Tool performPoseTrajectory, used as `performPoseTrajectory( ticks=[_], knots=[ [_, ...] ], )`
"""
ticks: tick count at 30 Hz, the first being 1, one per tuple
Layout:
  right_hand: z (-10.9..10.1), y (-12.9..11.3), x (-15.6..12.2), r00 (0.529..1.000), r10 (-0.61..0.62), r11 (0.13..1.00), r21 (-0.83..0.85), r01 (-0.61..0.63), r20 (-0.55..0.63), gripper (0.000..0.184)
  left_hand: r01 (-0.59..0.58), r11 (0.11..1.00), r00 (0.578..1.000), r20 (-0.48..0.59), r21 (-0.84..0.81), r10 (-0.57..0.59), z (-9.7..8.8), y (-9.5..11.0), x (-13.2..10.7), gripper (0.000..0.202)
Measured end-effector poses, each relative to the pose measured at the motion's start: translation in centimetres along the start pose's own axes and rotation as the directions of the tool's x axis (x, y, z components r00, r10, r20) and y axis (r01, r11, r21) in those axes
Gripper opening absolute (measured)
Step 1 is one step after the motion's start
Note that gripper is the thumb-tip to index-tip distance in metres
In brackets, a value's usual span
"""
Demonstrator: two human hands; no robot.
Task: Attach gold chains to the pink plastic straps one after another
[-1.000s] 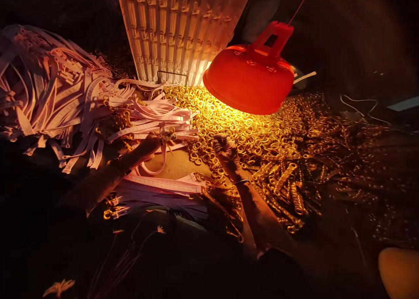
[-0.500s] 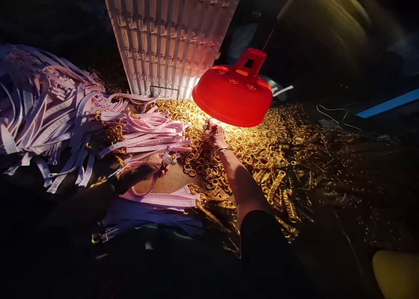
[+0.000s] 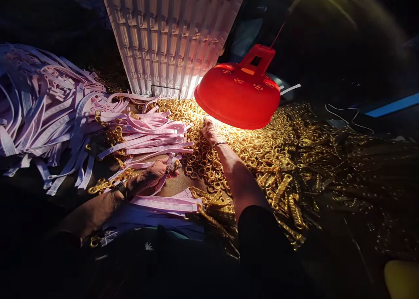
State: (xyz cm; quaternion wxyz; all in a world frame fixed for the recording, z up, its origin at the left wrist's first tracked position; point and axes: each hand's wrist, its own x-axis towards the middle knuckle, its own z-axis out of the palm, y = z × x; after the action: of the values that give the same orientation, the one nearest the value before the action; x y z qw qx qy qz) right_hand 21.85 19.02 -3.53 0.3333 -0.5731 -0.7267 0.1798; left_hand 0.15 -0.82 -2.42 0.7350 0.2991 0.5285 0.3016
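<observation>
Far L, we're seeing a big heap of pale straps (image 3: 49, 102) spilling over the edge, ends hanging down toward us. Just R of it, gold clips (image 3: 113, 135) are sitting in a clump, w/ a bunch of pink straps (image 3: 147, 135) lying sideways next to them, approx. parallel.

In front of that bunch we're reaching in w/ our L hand (image 3: 157, 170), bracelet (image 3: 119, 186) showing at the wrist. Its fingers are closing on a pink strap (image 3: 160, 185), which is looping down below the hand; a small rough pc (image 3: 172, 167) is showing at the fingers, can't tell what. Below, a flat stack of straps (image 3: 163, 204) is lying on the bench (image 3: 175, 187), gold ends pointing R.

Behind, mid, a ribbed panel (image 3: 163, 41) is standing nearly upright, w/ a wire handle (image 3: 166, 86) at its base.

Our R hand (image 3: 212, 133) is touching the pile of gold rings (image 3: 209, 163), just by the rim of the red lamp (image 3: 238, 96), which is hanging over the pile & lighting it. Its fingers are curling; can't tell if they're gripping a ring. We're wearing a black sleeve (image 3: 262, 238) on that arm.

Further R, twisted gold strips (image 3: 281, 190) are lying jumbled; beyond, a white cord (image 3: 347, 111) is curling near a blue strip (image 3: 396, 104).
</observation>
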Motion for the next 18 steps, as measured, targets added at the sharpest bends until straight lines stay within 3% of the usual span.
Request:
performPoseTrajectory(
  ticks=[4, 8, 10, 15, 18],
  knots=[
    [-1.9, -1.3, -3.3, 0.990, 0.128, 0.974, 0.196, -0.113, -0.065, 0.010, -0.172, 0.985, 0.985, -0.001, 0.008, 0.172, 0.7, -0.4, 0.1, 0.038],
    [-3.6, -3.3, -8.4, 0.987, 0.134, 0.892, 0.423, -0.161, 0.093, 0.003, -0.380, 0.919, 0.925, 0.018, 0.102, 0.381, 1.5, -0.1, -0.3, 0.039],
    [-4.1, -4.5, -11.1, 0.962, 0.156, 0.785, 0.564, -0.257, 0.223, 0.015, -0.487, 0.861, 0.873, 0.056, 0.150, 0.484, 1.9, 0.2, -0.8, 0.035],
    [-4.5, -7.5, -16.8, 0.827, 0.205, 0.351, 0.750, -0.561, 0.523, 0.029, -0.695, 0.632, 0.711, 0.198, 0.343, 0.675, 2.4, -0.1, -1.5, 0.030],
    [-4.6, -9.0, -18.9, 0.772, 0.184, 0.228, 0.738, -0.635, 0.608, 0.030, -0.776, 0.459, 0.600, 0.280, 0.433, 0.750, 2.4, -0.8, -1.4, 0.030]
  ],
)
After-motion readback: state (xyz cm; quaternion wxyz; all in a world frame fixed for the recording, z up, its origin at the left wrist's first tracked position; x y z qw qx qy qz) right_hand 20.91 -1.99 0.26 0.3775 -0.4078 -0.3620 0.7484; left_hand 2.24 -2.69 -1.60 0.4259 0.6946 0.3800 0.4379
